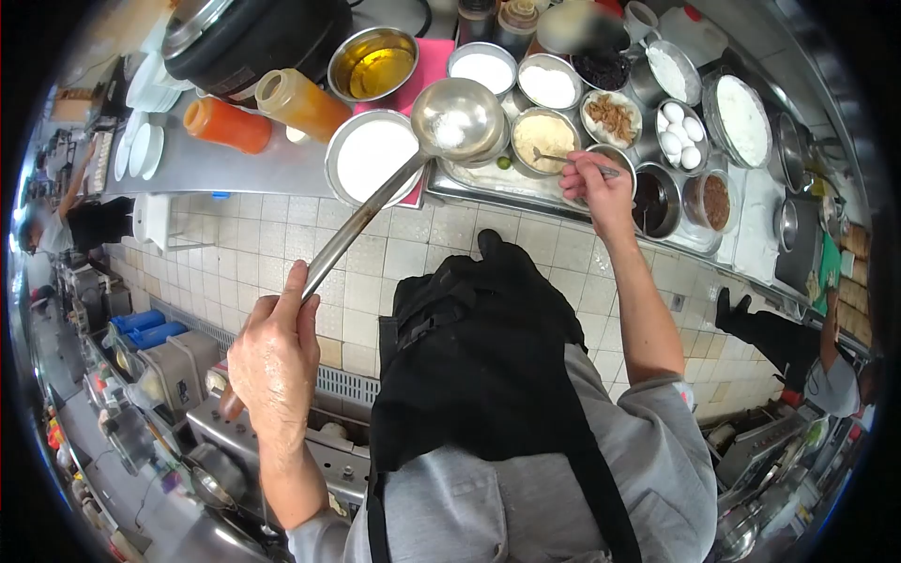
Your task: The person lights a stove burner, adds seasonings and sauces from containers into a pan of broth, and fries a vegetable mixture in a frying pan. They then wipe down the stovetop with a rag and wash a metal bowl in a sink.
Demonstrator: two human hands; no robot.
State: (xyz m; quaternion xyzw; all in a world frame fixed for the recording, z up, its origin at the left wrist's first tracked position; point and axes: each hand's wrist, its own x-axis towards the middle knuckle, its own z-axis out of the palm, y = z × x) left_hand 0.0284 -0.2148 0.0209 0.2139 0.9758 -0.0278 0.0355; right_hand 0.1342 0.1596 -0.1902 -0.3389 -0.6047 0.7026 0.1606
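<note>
My left hand (277, 361) is closed round the long handle of a ladle (460, 111), whose round metal bowl hangs over the front row of containers with a little white powder in it. To the right, my right hand (599, 190) grips a small spoon (580, 163). The spoon's tip lies in a round metal bowl of pale yellow powder (544, 136). Just left of the ladle's bowl stands a metal bowl of white contents (374, 158). Behind it are bowls of white powder (481, 68) and another white ingredient (549, 84).
Orange (228, 126) and yellow-brown squeeze bottles (302, 101) stand left, near a bowl of oil (374, 66) and a large black cooker (253, 42). Eggs (679, 136), dark sauce (654, 202) and ground brown food (709, 202) sit right. Other people (798, 347) work at both sides.
</note>
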